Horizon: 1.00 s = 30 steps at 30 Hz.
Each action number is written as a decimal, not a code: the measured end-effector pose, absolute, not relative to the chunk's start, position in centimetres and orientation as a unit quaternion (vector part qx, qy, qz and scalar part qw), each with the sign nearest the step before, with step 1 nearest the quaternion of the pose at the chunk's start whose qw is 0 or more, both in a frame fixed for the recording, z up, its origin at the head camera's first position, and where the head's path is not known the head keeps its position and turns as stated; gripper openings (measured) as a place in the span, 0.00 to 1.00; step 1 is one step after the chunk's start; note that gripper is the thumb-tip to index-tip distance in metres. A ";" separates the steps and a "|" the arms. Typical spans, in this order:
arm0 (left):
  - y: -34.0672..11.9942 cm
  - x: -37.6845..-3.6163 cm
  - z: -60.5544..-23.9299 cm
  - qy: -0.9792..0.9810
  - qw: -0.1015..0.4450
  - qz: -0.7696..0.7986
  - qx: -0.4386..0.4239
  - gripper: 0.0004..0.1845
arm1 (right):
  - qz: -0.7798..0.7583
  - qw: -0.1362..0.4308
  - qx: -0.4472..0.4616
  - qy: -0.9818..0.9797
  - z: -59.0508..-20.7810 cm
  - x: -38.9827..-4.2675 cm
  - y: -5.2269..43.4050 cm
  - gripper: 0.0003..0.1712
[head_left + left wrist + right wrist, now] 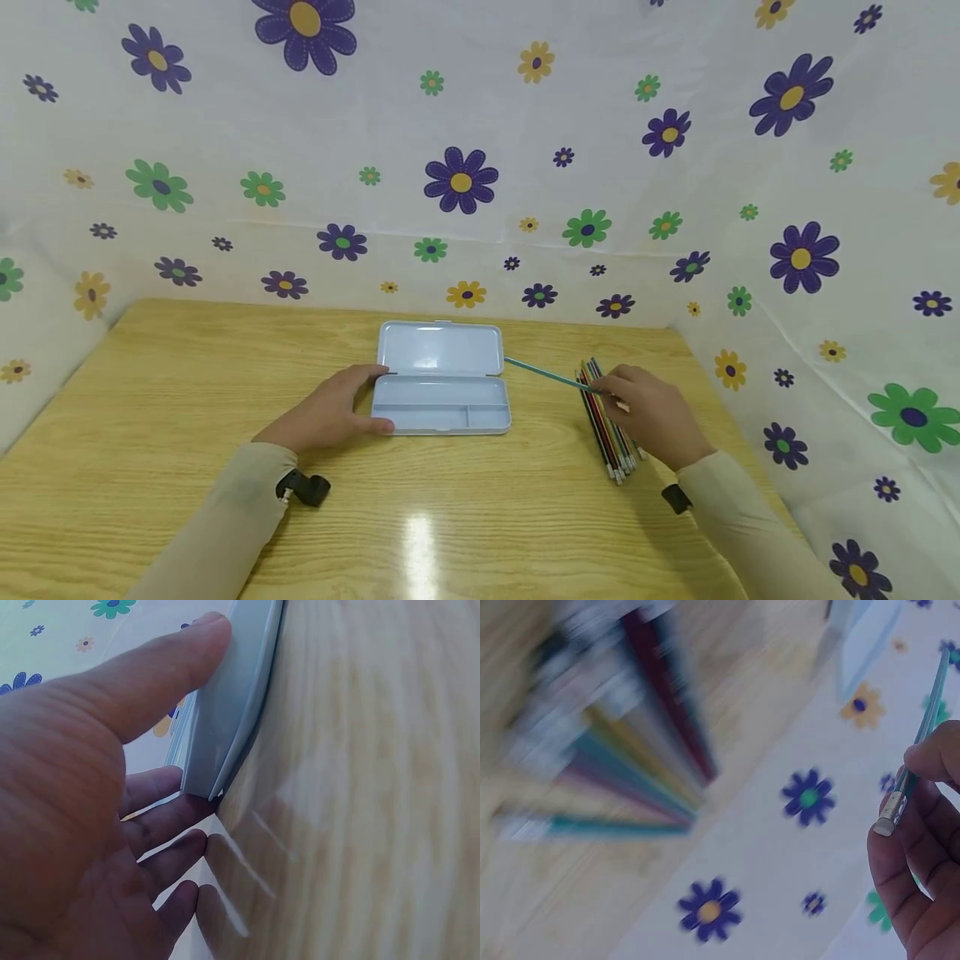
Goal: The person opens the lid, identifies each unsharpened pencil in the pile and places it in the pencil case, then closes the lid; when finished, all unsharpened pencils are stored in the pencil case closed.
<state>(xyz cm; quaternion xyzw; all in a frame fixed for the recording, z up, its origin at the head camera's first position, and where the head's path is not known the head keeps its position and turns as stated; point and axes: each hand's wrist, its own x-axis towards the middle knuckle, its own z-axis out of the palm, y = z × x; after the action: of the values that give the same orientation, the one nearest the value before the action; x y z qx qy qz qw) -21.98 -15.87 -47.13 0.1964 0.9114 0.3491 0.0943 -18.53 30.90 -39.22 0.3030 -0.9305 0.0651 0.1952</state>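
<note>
Right hand (pixel 651 410) is pinching a teal pencil (pixel 542 373) near its eraser end, thumb and fingers curled around it; the wrist view shows the silver ferrule and pale eraser sticking out just below the fingertips (pixel 932 759). The pencil slants up and to the left from the hand, its tip pointing toward the right end of the pencil case (pixel 442 379) and stopping just short of the lid corner; can't tell if the tip touches the bench (pixel 150 433) or hangs a bit above it. Right under and beside that hand is a bunch of coloured pencils (pixel 609 433) lying together on the bench, roughly parallel, eraser ends toward the person; they're badly blurred in the wrist view, so colours are only rough there: red, yellow, teal, purple.

Left hand (pixel 330 410) is spread and relaxed around the left end of the case; thumb (pixel 161 671) lies straight against the near edge, the other fingers reach around the far corner where lid meets tray, palm resting on the bench. The case is pale blue plastic, lying open and flat at the middle of the bench, lid folded back away from the person, tray with a long divider and a small section at the right. Behind it all hangs a white flowered sheet (pixel 675 208); light sleeves cover both forearms.
</note>
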 end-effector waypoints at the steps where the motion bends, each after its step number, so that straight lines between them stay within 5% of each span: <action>1: -15.9 -22.0 -47.1 0.911 0.095 0.349 0.196 0.54 | 0.065 0.198 0.317 -0.925 -39.1 -18.7 29.9 0.12; 14: -15.6 -21.5 -46.8 0.913 0.097 0.351 0.184 0.53 | 0.079 0.131 0.412 -0.898 -39.8 -21.3 18.9 0.11; 30: -15.5 -21.6 -46.7 0.917 0.095 0.344 0.178 0.53 | 0.054 0.024 0.385 -0.921 -42.7 -23.9 15.7 0.08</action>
<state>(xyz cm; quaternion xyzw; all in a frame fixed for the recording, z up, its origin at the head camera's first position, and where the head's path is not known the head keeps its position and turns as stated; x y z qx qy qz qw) -21.56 -15.53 -46.67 0.1778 0.9169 0.3444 0.0951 -23.92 15.66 -42.66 0.3848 -0.9211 0.0538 0.0244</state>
